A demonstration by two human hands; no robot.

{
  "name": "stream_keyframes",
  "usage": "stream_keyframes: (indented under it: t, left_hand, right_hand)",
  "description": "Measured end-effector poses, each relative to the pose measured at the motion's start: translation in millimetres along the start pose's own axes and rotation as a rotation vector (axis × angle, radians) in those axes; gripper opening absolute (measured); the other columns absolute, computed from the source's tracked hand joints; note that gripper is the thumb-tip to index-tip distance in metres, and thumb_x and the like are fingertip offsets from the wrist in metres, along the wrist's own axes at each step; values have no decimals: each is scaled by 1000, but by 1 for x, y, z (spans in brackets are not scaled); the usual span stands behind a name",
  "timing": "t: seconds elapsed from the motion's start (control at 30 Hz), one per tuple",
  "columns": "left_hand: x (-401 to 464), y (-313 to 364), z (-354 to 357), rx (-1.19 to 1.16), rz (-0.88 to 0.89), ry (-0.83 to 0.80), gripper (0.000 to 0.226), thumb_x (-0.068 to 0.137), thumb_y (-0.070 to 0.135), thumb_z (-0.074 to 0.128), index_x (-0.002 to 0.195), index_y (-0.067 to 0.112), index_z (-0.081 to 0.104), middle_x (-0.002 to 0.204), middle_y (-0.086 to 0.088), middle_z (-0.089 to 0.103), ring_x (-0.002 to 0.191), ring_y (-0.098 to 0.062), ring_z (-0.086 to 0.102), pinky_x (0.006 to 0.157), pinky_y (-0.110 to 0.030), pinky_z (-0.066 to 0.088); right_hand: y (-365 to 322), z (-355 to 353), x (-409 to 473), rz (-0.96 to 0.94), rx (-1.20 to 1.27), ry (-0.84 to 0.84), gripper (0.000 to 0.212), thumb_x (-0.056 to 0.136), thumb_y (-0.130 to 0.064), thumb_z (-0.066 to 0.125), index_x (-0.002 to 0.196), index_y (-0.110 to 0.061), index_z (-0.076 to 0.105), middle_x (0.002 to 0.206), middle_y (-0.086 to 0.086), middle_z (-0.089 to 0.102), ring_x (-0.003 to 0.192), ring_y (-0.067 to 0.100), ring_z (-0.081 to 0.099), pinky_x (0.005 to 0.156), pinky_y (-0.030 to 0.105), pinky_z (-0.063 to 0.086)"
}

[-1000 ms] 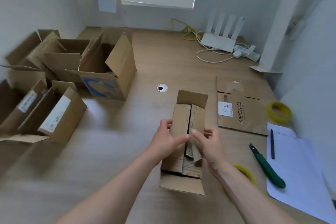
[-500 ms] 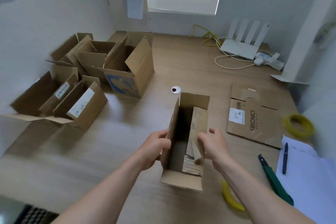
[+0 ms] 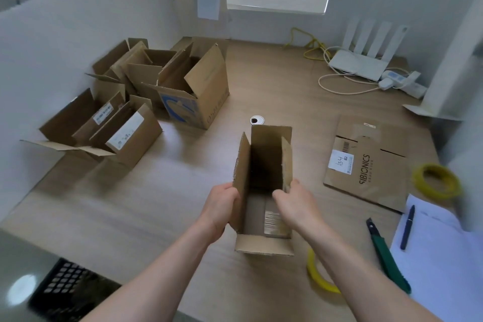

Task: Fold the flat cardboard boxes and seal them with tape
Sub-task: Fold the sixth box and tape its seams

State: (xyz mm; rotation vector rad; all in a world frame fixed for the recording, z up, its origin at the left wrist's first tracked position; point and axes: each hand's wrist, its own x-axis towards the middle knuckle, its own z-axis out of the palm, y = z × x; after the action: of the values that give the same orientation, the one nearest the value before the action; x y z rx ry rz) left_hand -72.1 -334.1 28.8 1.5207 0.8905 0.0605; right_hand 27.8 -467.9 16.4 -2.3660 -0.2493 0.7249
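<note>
We have the small box (image 3: pixel 264 185) upright on the counter (image 3: pixel 162 206) between both hands, top open, all four flaps standing. Left hand (image 3: pixel 222 206) grips the left wall, fingers wrapped around its outer face; right hand (image 3: pixel 295 204) pinches the right wall near its top edge, thumb coming over inside. So each grip is closed on cardboard, not wide.

Step in hand, as we judge it — squaring the tube before closing flaps. To do it well we should press both walls evenly so corners go true, then fold the short flaps first, long ones over them, seam edges meeting with no gap.

Tape: a yellow roll (image 3: pixel 320 278) lies just below the right grip, partly hidden by the forearm; a second yellow roll (image 3: pixel 435 181) sits far out to the right. Green cutter (image 3: pixel 386 256) lies right of that grip. One flat box (image 3: pixel 366 165) waits beyond the right grip — still unfolded. Open boxes (image 3: pixel 156 91) sit well off, up and left of the left grip.

Risk: a skewed box makes tape wrinkle.
</note>
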Motion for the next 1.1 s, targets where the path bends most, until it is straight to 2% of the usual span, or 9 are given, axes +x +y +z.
stream_keyframes:
  t: [0.1,0.23,0.43,0.57,0.7,0.8,0.9,1.0,1.1]
  left_hand:
    - [3,-3,-2,4,0,56,24,83,8,42,60,12,43,69,-10,46,71,-25,42,60,-31,29]
    - [4,0,2,11,5,44,17,88,7,39,72,7,46,75,-12,47,75,-28,43,63,-34,30]
    - [-4,7,22,73,80,34,45,89,0,40,51,20,53,45,15,46,58,-12,42,39,-11,32]
    - [-8,6,27,63,113,54,34,93,4,40,67,19,55,64,3,54,67,-15,50,41,-10,36]
    - [-7,4,16,62,103,49,41,92,2,40,59,23,50,59,4,44,61,-14,42,38,-10,32]
    - [3,5,-7,25,39,48,45,88,1,40,50,21,50,56,3,42,62,-19,39,51,-24,31]
    - [17,8,-27,20,35,21,28,91,2,40,70,6,59,72,-9,48,70,-26,45,59,-32,34]
    - [34,14,-43,85,82,-9,26,95,5,40,86,1,64,73,-6,50,71,-22,47,60,-29,36]
    - [49,26,-65,141,138,-12,29,97,6,38,84,8,64,66,0,48,63,-16,46,48,-16,36]
  right_hand:
    - [21,-30,7,66,407,-48,15,90,-12,51,81,-6,61,84,16,59,74,29,62,57,41,59]
    - [48,-39,1,134,729,-95,17,99,-12,51,106,-9,66,105,12,67,86,27,68,53,34,58]
    - [19,-11,-19,-177,-42,169,105,66,-63,71,149,-27,18,121,2,61,107,27,61,80,35,49]
    - [7,5,-27,-201,-323,137,126,63,-52,80,148,-34,-11,118,7,57,101,29,61,76,35,48]
    - [13,-5,-25,-194,-193,83,76,75,-32,62,142,-24,28,106,0,59,96,27,60,75,32,47]
    - [19,-16,-22,-231,92,101,11,86,-12,50,83,-11,60,71,8,59,75,32,58,61,38,43]
    - [10,-9,-18,-138,212,82,25,95,-11,46,83,4,62,72,17,61,73,35,58,74,56,53]
    - [-15,11,-22,-150,250,140,22,89,-20,62,102,-3,70,70,-11,70,75,8,65,72,41,57]
    - [-44,33,-25,-153,272,258,54,77,-33,68,111,5,52,103,13,66,97,22,61,83,49,54]
